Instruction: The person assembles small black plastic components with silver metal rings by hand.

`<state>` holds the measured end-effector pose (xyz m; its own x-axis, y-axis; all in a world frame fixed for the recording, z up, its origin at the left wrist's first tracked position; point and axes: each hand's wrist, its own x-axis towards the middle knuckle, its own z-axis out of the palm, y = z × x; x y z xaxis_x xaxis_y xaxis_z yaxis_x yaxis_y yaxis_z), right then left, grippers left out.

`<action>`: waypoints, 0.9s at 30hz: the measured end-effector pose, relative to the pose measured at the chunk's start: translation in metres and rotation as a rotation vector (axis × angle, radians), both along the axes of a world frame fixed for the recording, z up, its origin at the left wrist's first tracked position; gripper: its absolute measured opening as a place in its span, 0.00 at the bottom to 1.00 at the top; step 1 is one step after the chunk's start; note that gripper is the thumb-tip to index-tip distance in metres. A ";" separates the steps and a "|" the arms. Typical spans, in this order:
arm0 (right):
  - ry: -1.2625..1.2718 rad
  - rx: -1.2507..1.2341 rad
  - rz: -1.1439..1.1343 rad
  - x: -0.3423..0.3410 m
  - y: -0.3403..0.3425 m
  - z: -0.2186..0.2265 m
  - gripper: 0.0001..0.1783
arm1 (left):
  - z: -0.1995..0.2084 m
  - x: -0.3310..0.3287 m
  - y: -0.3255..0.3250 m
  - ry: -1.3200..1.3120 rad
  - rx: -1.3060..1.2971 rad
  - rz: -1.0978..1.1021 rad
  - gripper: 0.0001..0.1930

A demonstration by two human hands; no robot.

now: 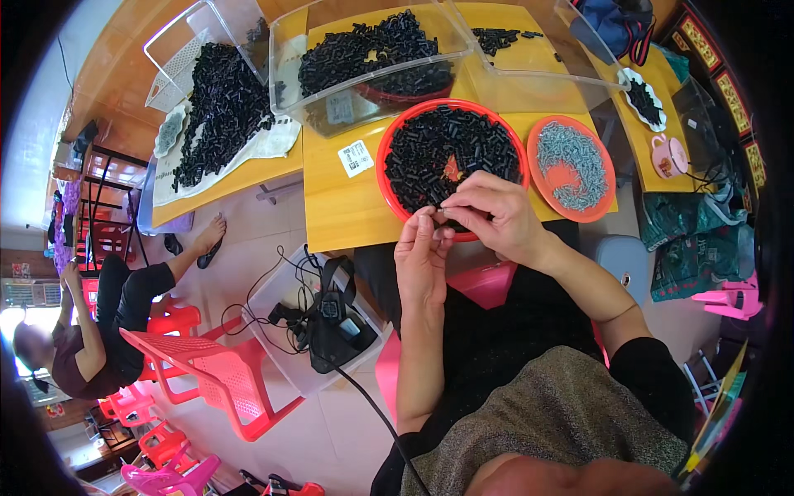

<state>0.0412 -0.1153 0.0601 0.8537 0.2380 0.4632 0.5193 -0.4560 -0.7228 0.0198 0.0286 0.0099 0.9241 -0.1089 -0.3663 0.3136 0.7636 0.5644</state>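
Observation:
My left hand (423,256) and my right hand (498,217) meet over the near rim of a red round basin (521,140). Fingertips of both are pinched together around something too small to make out. Short black cylindrical pieces (422,157) fill the basin, with a bit of its red bottom showing through. Just right of the basin, beside my right hand, lies an orange plate (562,177) holding many thin silver metal pins or screws (589,165).
Behind the basin stands a clear plastic box (339,109) of black pieces. More black pieces (217,107) are heaped on a white cloth at left. A white crate (277,351) with cables and a black bag stands on the floor. Another person (91,322) sits at far left near pink chairs.

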 end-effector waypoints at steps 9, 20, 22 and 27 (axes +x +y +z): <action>0.007 0.068 -0.087 -0.017 0.006 -0.013 0.06 | -0.005 -0.002 -0.002 -0.012 -0.109 0.068 0.13; 0.045 0.129 -0.109 -0.017 0.005 -0.013 0.06 | 0.001 -0.004 -0.009 -0.015 -0.108 0.053 0.17; 0.046 0.110 -0.107 -0.015 0.002 -0.009 0.06 | 0.004 -0.002 -0.010 -0.058 -0.056 0.067 0.14; -0.009 0.018 -0.093 -0.006 -0.001 -0.002 0.05 | 0.001 -0.002 -0.010 -0.235 0.150 0.092 0.05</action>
<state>0.0353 -0.1164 0.0579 0.8675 0.1497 0.4744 0.4819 -0.4895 -0.7268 0.0179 0.0190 0.0111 0.9890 0.0187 -0.1471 0.0944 0.6855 0.7219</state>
